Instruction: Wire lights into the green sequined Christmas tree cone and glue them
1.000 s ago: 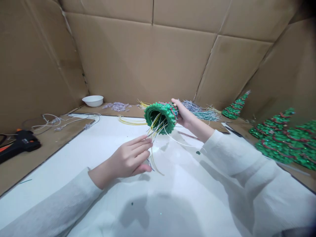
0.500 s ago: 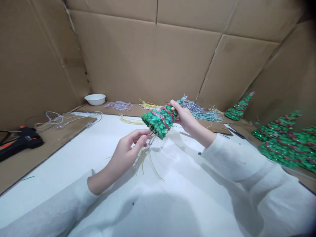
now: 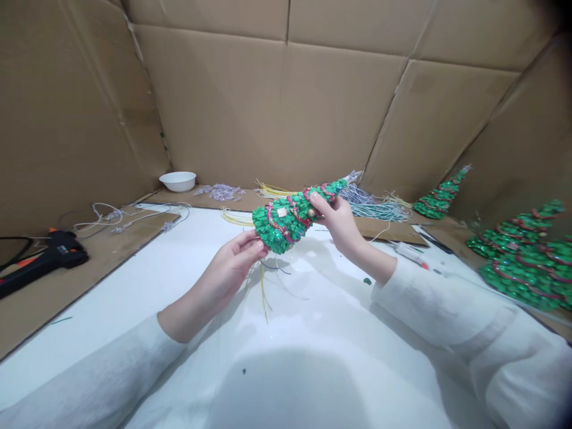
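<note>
A small green glittery Christmas tree (image 3: 277, 227) with red garland and a clear star at its tip lies tilted in the air, tip to the upper right. My right hand (image 3: 342, 223) is closed around its upper part, thumb on the near side. At the wide base, my left hand (image 3: 235, 262) is closed, fingers and thumb pinched at the bottom edge where the wires come out. Thin yellow wires (image 3: 263, 292) and a dark one hang below the base. Its underside is turned out of sight.
More green trees (image 3: 440, 193) stand or lie on the right. Along the back are a white bowl (image 3: 177, 181), clear stars (image 3: 221, 192) and bundles of wires (image 3: 379, 208). A black glue gun (image 3: 49, 253) lies left; a white tube (image 3: 411, 255) lies near my right sleeve.
The tree has been turned so its decorated side shows and its open base no longer does. My left hand has moved up against the base, and the view has shifted slightly.
</note>
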Available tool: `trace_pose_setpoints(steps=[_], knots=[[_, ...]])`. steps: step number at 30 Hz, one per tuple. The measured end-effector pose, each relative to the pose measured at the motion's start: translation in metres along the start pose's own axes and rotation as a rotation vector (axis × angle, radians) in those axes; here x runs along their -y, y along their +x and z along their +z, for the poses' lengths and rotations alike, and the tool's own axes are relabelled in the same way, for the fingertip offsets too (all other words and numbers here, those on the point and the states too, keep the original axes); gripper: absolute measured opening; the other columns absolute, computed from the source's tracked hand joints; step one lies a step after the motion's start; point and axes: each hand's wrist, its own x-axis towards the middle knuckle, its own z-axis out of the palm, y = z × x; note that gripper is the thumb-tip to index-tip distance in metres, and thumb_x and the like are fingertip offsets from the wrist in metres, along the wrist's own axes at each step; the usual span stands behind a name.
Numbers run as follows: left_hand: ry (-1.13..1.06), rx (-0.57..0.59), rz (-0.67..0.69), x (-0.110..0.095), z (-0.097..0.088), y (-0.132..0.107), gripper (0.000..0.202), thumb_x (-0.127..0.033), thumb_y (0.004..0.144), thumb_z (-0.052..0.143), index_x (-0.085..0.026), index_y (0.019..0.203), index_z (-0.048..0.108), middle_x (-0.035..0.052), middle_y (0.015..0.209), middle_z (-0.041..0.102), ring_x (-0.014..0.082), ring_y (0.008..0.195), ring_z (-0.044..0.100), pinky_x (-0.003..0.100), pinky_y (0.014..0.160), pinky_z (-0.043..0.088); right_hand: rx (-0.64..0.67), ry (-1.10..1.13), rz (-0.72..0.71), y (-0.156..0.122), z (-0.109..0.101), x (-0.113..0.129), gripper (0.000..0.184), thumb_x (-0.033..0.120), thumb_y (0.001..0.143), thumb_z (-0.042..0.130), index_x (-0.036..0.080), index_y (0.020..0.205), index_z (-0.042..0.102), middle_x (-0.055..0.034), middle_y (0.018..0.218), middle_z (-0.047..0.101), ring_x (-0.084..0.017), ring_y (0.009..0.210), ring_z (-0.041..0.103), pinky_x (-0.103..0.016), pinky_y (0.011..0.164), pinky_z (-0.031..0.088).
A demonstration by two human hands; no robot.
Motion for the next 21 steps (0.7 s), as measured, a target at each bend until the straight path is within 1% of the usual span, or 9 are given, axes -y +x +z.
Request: trace_pose_setpoints(steps=[2, 5, 7, 10, 12, 14, 17, 19, 21], knots=[[-0.004, 0.001, 0.024, 0.001, 0.001, 0.000, 0.036, -0.027, 0.081, 0.064, -0.018, 0.116, 0.063, 0.0096, 0.118, 0.065, 0.0185, 0.100, 0.061, 0.029, 0.090, 0.042, 0.001, -0.006, -0.046, -0.003, -0.001, -0.001, 0.033, 0.051, 0.072, 0.064, 0.022, 0.087, 0.057, -0.0072, 0.102, 0.065, -0.021, 0.096, 0.061, -0.033, 0.082, 0.052], [-0.051, 0.041, 0.051, 0.002, 0.000, 0.001, 0.034, -0.028, 0.086, 0.059, -0.019, 0.119, 0.061, 0.0084, 0.125, 0.062, 0.0191, 0.109, 0.058, 0.030, 0.095, 0.041, -0.013, -0.005, -0.094, -0.004, 0.001, -0.003, 0.030, 0.050, 0.074, 0.064, 0.023, 0.085, 0.056, -0.0063, 0.097, 0.065, -0.020, 0.094, 0.060, -0.033, 0.082, 0.051], [-0.096, 0.068, 0.036, 0.002, -0.001, 0.003, 0.033, -0.026, 0.087, 0.056, -0.019, 0.118, 0.062, 0.0081, 0.126, 0.061, 0.0195, 0.113, 0.056, 0.031, 0.098, 0.041, -0.038, -0.008, -0.063, -0.005, 0.004, -0.003, 0.033, 0.051, 0.072, 0.064, 0.022, 0.088, 0.057, -0.0067, 0.096, 0.065, -0.020, 0.090, 0.060, -0.032, 0.078, 0.052], [-0.145, 0.061, -0.022, 0.000, -0.005, 0.006, 0.028, -0.025, 0.087, 0.056, -0.016, 0.112, 0.065, 0.0094, 0.120, 0.064, 0.0201, 0.110, 0.059, 0.032, 0.098, 0.043, -0.046, -0.019, 0.060, -0.003, 0.012, -0.001, 0.042, 0.056, 0.070, 0.064, 0.020, 0.091, 0.060, -0.0087, 0.094, 0.065, -0.020, 0.085, 0.061, -0.030, 0.068, 0.053], [-0.172, 0.033, -0.051, -0.001, -0.007, 0.007, 0.025, -0.025, 0.086, 0.056, -0.014, 0.106, 0.067, 0.0102, 0.114, 0.067, 0.0196, 0.106, 0.061, 0.032, 0.098, 0.044, -0.033, -0.010, 0.157, 0.000, 0.017, 0.002, 0.045, 0.058, 0.069, 0.064, 0.018, 0.090, 0.062, -0.0098, 0.094, 0.066, -0.020, 0.082, 0.062, -0.030, 0.063, 0.053], [-0.207, -0.008, -0.068, -0.003, -0.009, 0.008, 0.023, -0.024, 0.087, 0.054, -0.014, 0.102, 0.068, 0.0098, 0.111, 0.068, 0.0188, 0.103, 0.062, 0.032, 0.098, 0.046, -0.010, 0.009, 0.232, 0.003, 0.021, 0.004, 0.045, 0.058, 0.069, 0.064, 0.018, 0.090, 0.064, -0.0102, 0.097, 0.066, -0.020, 0.080, 0.062, -0.031, 0.060, 0.054], [-0.250, -0.102, -0.093, -0.006, -0.011, 0.010, 0.024, -0.025, 0.089, 0.049, -0.017, 0.104, 0.066, 0.0078, 0.110, 0.068, 0.0176, 0.101, 0.063, 0.032, 0.094, 0.049, 0.052, 0.020, 0.280, 0.007, 0.024, 0.007, 0.044, 0.057, 0.069, 0.066, 0.017, 0.090, 0.065, -0.0110, 0.100, 0.067, -0.019, 0.077, 0.063, -0.032, 0.061, 0.056], [-0.269, -0.156, -0.091, -0.007, -0.014, 0.013, 0.023, -0.026, 0.091, 0.048, -0.018, 0.104, 0.065, 0.0063, 0.112, 0.067, 0.0165, 0.101, 0.063, 0.030, 0.090, 0.051, 0.099, 0.002, 0.301, 0.009, 0.025, 0.008, 0.044, 0.057, 0.070, 0.066, 0.017, 0.088, 0.066, -0.0118, 0.096, 0.068, -0.019, 0.072, 0.063, -0.034, 0.061, 0.057], [-0.291, -0.188, -0.084, -0.007, -0.018, 0.016, 0.023, -0.028, 0.091, 0.048, -0.018, 0.100, 0.066, 0.0053, 0.111, 0.067, 0.0151, 0.098, 0.063, 0.028, 0.086, 0.053, 0.147, -0.036, 0.320, 0.011, 0.025, 0.008, 0.048, 0.061, 0.070, 0.065, 0.016, 0.085, 0.067, -0.0124, 0.090, 0.069, -0.019, 0.066, 0.063, -0.037, 0.059, 0.057]])
